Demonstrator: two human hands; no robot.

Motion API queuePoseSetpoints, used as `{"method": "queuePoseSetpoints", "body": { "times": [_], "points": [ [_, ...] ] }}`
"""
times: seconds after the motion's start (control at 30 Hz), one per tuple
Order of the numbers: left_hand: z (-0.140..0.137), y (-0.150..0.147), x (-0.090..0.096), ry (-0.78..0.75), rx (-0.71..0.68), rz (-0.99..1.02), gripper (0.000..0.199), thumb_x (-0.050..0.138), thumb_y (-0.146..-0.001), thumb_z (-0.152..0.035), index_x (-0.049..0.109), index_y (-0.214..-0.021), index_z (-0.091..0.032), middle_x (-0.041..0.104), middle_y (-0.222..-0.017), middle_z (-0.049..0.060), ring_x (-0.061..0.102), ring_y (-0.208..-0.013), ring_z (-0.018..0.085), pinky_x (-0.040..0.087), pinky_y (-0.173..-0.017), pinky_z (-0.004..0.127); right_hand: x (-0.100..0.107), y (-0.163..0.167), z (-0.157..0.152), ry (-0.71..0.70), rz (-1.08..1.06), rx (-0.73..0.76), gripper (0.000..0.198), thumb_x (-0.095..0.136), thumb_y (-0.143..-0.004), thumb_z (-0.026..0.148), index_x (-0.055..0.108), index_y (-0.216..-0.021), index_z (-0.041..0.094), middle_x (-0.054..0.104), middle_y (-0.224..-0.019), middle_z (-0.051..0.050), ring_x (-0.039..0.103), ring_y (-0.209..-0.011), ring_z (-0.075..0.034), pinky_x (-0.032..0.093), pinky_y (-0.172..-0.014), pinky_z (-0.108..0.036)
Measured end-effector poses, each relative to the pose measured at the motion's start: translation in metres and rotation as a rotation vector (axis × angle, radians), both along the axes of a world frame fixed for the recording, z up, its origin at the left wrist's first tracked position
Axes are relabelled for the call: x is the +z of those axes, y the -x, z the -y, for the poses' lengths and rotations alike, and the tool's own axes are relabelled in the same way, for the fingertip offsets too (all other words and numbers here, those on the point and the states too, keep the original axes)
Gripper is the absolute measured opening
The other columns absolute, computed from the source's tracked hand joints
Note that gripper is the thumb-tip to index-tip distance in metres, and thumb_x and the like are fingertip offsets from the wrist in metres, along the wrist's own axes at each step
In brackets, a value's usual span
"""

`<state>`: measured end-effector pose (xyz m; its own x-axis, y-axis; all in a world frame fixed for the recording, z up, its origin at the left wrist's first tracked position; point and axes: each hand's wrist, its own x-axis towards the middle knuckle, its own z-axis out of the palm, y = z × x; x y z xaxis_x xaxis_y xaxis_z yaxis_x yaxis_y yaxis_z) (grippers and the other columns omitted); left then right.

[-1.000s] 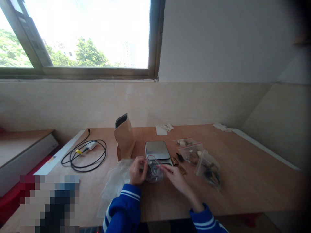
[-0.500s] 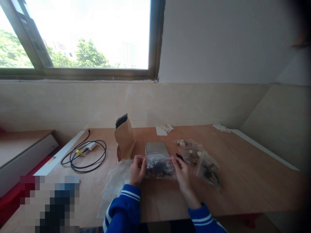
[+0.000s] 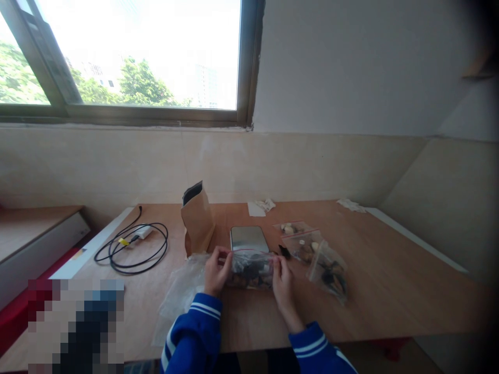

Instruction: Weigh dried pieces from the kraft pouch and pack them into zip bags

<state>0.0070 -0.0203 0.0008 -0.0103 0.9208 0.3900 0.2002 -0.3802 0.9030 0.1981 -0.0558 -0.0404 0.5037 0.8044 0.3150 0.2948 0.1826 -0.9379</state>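
Observation:
A clear zip bag with a red seal line and dark pieces inside stands between my hands, in front of a flat silver scale. My left hand pinches the bag's upper left corner, fingers closed. At the upper right corner, my right hand grips the edge between thumb and fingers. Right of it lie a zip bag of dark pieces, a bag with brown and pale pieces and a smaller bag with pale pieces. What the pieces are I cannot make out.
Clear empty bags lie left of my left hand. Behind them stands an open brown paper bag. A coiled black cable with a white adapter is further left. White crumpled paper lies near the wall.
My right hand has moved slightly left and down along the bag's top edge, with its fingers more upright. Both hands keep hold of the zip bag. The view has shifted a little.

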Motion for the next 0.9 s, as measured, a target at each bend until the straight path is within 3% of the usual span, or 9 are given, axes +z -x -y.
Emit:
{"method": "queuePoseSetpoints", "body": {
  "times": [0.2, 0.33, 0.5, 0.7, 0.9],
  "points": [
    [-0.0073, -0.0008, -0.0027, 0.086, 0.039, 0.200, 0.029, 0.065, -0.076, -0.044, 0.061, -0.074, -0.016, 0.065, -0.074, 0.002, 0.060, -0.068, 0.015, 0.046, -0.063, 0.024, 0.0008, 0.0013, -0.0001, -0.014, 0.057, 0.056, 0.050, 0.029, -0.090, 0.062, 0.057, -0.094, 0.020, 0.068, -0.096, -0.012, 0.062, -0.094, -0.023, 0.047, -0.086, -0.036],
    [-0.0094, -0.0013, -0.0017, 0.139, -0.007, 0.231, 0.031, 0.068, -0.072, -0.045, 0.063, -0.073, -0.015, 0.066, -0.073, 0.002, 0.060, -0.067, 0.015, 0.045, -0.062, 0.023, -0.0007, -0.0005, -0.0008, -0.030, 0.034, -0.003, 0.048, 0.033, -0.089, 0.062, 0.055, -0.096, 0.020, 0.067, -0.095, -0.011, 0.062, -0.090, -0.023, 0.048, -0.082, -0.034],
    [-0.0067, -0.0013, -0.0002, 0.114, -0.003, 0.158, 0.029, 0.065, -0.074, -0.045, 0.066, -0.078, -0.016, 0.066, -0.074, 0.002, 0.060, -0.066, 0.014, 0.043, -0.059, 0.022, -0.0061, -0.0044, -0.0033, -0.014, -0.003, -0.031, 0.050, 0.035, -0.087, 0.064, 0.055, -0.094, 0.019, 0.068, -0.088, -0.009, 0.064, -0.082, -0.022, 0.049, -0.076, -0.032],
    [-0.0023, -0.0007, -0.0014, -0.021, -0.004, -0.058, 0.023, 0.061, -0.079, -0.041, 0.067, -0.083, -0.020, 0.069, -0.078, 0.003, 0.062, -0.068, 0.015, 0.045, -0.060, 0.025, -0.0049, -0.0053, -0.0019, 0.010, -0.011, -0.023, 0.056, 0.031, -0.088, 0.064, 0.059, -0.100, 0.017, 0.069, -0.099, -0.014, 0.065, -0.090, -0.025, 0.049, -0.081, -0.036],
    [-0.0037, -0.0006, -0.0021, -0.034, 0.042, -0.107, 0.024, 0.059, -0.081, -0.042, 0.068, -0.089, -0.020, 0.069, -0.079, 0.004, 0.063, -0.070, 0.016, 0.046, -0.061, 0.025, -0.0018, -0.0043, 0.0005, 0.011, 0.001, -0.013, 0.055, 0.028, -0.090, 0.061, 0.059, -0.102, 0.016, 0.069, -0.097, -0.016, 0.066, -0.088, -0.025, 0.049, -0.080, -0.035]
  ]
}}
